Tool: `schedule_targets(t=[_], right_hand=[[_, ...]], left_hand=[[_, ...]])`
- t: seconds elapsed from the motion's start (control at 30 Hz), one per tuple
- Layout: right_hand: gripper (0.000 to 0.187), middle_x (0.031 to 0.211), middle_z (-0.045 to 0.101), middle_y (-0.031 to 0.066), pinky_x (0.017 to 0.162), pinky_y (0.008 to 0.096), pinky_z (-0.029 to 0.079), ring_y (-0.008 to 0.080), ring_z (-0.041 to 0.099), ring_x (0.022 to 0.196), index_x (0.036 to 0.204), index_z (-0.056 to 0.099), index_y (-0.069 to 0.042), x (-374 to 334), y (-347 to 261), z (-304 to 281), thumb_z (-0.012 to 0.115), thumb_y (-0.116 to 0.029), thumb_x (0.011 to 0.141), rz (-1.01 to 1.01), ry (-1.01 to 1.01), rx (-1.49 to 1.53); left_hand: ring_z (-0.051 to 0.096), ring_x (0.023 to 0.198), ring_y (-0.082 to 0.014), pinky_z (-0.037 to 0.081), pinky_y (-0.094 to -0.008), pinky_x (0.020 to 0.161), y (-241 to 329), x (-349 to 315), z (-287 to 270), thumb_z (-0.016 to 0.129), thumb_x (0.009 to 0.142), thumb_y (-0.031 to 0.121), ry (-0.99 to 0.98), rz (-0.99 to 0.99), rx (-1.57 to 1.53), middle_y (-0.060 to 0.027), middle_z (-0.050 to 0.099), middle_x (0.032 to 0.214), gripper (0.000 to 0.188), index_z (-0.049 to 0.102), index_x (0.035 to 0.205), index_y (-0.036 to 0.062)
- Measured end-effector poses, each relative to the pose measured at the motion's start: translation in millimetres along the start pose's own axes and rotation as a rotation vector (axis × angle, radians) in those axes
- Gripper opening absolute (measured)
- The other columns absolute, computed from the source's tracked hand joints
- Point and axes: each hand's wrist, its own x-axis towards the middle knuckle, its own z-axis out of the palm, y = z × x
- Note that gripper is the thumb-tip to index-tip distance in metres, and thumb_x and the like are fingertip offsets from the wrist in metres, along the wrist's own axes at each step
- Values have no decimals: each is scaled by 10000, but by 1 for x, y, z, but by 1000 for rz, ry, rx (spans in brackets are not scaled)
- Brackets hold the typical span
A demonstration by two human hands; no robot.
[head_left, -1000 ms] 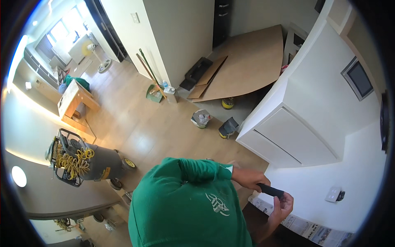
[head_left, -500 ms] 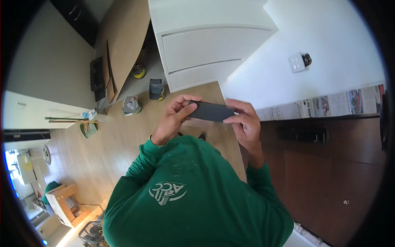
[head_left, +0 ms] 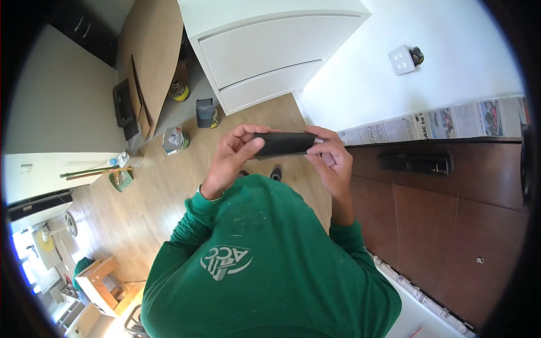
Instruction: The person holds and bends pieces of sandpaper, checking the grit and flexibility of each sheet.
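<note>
Between my two hands, in front of my chest, is a black rectangular piece (head_left: 285, 144) that looks like folded sandpaper. My left hand (head_left: 233, 155) grips its left end, thumb on the near face and fingers behind. At its right end my right hand (head_left: 332, 158) pinches it between thumb and fingers. A lighter edge shows along its lower side, and the side turned away from me is hidden.
Ahead stands a white drawer cabinet (head_left: 265, 53). A dark brown door panel (head_left: 422, 225) lies to my right, bordered by newspaper (head_left: 434, 124). On the wood floor (head_left: 152, 214) at left are a tub (head_left: 176, 141), a dark open container (head_left: 206, 114) and a green dustpan (head_left: 120, 180).
The black piece has tilted so its face appears narrower and darker. Both hands keep hold of it, the left shifting slightly left. The view has turned a little.
</note>
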Motion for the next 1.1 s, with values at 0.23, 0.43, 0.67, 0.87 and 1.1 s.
schedule_targets(t=[0.23, 0.43, 0.67, 0.87, 1.1], right_hand=[[130, 1460, 446, 261, 1060, 452, 457, 331, 497, 1333, 951, 686, 6, -5, -6, 4, 681, 87, 850, -48, -64, 53], [157, 1435, 477, 237, 990, 383, 489, 296, 536, 1281, 1029, 686, 30, -4, -14, 3, 694, 38, 872, 106, 89, 432], [198, 972, 692, 66, 716, 229, 494, 86, 617, 834, 1056, 688, 38, 11, -20, -10, 743, -14, 873, 437, 106, 72], [173, 861, 687, 26, 631, 203, 463, 58, 593, 729, 1030, 701, 26, 10, -15, -4, 754, -27, 874, 351, 119, 58], [153, 837, 672, 12, 610, 192, 443, 41, 574, 720, 1010, 696, 22, 5, -13, 5, 753, -14, 873, 370, 126, 95]], left_hand=[[661, 1039, -136, 516, -260, 927, -9, -1, -4, 592, 969, -34, 67, 86, 297, -146, 716, 1123, 224, 596, 1192, -34], [674, 979, -127, 530, -240, 875, -17, -5, 11, 609, 951, -56, 126, 166, 234, -148, 716, 1087, 225, 599, 1176, -48], [676, 957, -116, 536, -227, 837, -22, -11, 10, 634, 932, -61, 116, 135, 297, -129, 715, 1057, 245, 597, 1174, -43], [665, 926, -99, 537, -240, 825, -14, -12, 20, 665, 928, -17, 141, 102, 261, -97, 718, 1005, 247, 618, 1169, -46], [644, 832, -73, 524, -231, 769, -21, -10, -4, 668, 957, 73, 153, -52, 452, -49, 716, 934, 155, 693, 1050, -49]])
